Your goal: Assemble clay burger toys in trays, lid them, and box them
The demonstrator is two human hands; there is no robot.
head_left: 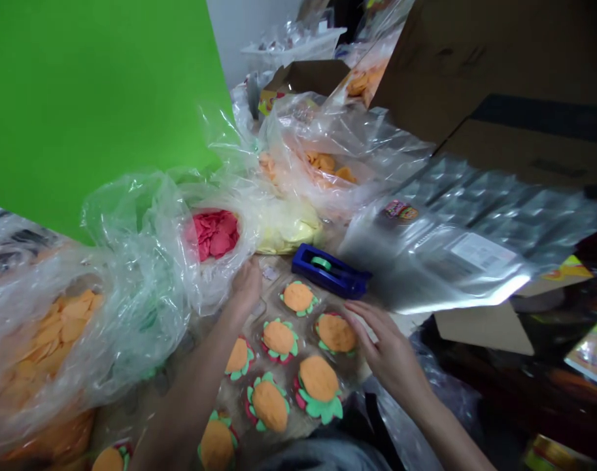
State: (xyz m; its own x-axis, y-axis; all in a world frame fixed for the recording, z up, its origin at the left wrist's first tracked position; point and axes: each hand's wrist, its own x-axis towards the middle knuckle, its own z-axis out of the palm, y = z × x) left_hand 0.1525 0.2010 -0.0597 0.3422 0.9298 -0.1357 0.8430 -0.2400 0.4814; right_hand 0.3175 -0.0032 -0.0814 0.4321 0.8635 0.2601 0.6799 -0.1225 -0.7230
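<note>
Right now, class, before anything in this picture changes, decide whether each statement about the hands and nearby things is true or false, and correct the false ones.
1. A blue tape dispenser lies near the orange-topped pieces. True.
2. The left hand is nearer the red pieces than the right hand is. True.
3. The right hand lies on the red pieces. False: it is beside the orange-topped pieces.
4. The dispenser contains no tape. False: it holds a green roll.

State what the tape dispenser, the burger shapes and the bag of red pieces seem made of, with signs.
Tape dispenser: probably hard plastic; smooth, crisp-edged, faintly shiny.
Burger shapes: perhaps foam or felt; matte, softly rounded tops.
Bag of red pieces: likely thin plastic film; glossy, crinkled, see-through.
</note>
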